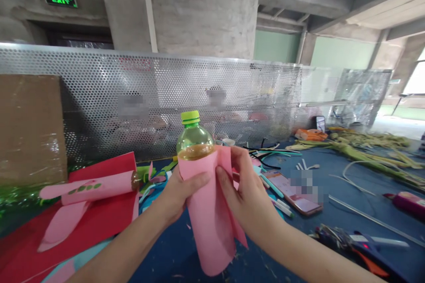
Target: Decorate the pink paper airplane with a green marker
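Observation:
A green plastic bottle [195, 139] with a lime-green cap and yellowish liquid inside stands slightly tilted in the middle. Pink paper [209, 212] is wrapped round its body below the shoulder. My left hand [181, 190] grips the wrapped bottle from the left, its thumb lying across the front of the paper. On the right, my right hand [244, 181] pinches the paper's loose edge between thumb and fingers, near the top. The lower part of that edge sticks out from the bottle.
Red paper [116, 216] at the left bears a pink paper-wrapped bottle [99, 187] with petal shapes. A phone [295, 192], markers [282, 207], a glue gun [372, 252] and green strips [358, 154] lie at the right. A perforated metal screen [186, 79] stands behind.

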Demonstrator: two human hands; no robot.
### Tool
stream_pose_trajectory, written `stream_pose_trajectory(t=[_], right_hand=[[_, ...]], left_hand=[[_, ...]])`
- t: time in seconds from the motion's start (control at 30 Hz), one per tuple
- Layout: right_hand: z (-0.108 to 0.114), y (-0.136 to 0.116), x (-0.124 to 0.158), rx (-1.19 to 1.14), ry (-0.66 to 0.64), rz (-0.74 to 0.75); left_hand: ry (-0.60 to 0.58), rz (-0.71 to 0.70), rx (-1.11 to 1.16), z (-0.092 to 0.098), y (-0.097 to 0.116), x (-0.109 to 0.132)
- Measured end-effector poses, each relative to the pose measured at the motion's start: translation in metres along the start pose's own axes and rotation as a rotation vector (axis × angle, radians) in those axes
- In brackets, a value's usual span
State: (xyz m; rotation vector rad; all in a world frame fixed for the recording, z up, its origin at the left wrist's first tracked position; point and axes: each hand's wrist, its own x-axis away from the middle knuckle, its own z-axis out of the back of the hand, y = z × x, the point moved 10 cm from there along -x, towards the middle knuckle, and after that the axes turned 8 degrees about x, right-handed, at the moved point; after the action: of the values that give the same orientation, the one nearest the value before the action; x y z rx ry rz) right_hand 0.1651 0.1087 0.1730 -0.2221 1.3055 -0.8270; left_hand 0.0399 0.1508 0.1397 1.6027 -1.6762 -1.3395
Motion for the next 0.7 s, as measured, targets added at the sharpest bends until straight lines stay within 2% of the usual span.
stream_pose_trajectory(t=[0.1,0.23,0.43,0.7], right_hand=[[0.008,-0.009,-0.001,0.038,0.066,0.096],[0.005,-0.021,-0.003,0.197,-0.009,0.198],[0.0,-0.018,-0.006,0.239,-0.066,0.161],[0.0,-0.014,0.0,0.183,-0.002,0.123]], left_hand=[[0.083,0.026,0.026,0.008,-0.003,0.0],[0.053,-0.006,0.041,0.006,0.0,-0.001],[0.087,-0.087,0.028,0.007,0.007,-0.001],[0.055,-0.147,-0.025,0.003,0.009,0.002]])
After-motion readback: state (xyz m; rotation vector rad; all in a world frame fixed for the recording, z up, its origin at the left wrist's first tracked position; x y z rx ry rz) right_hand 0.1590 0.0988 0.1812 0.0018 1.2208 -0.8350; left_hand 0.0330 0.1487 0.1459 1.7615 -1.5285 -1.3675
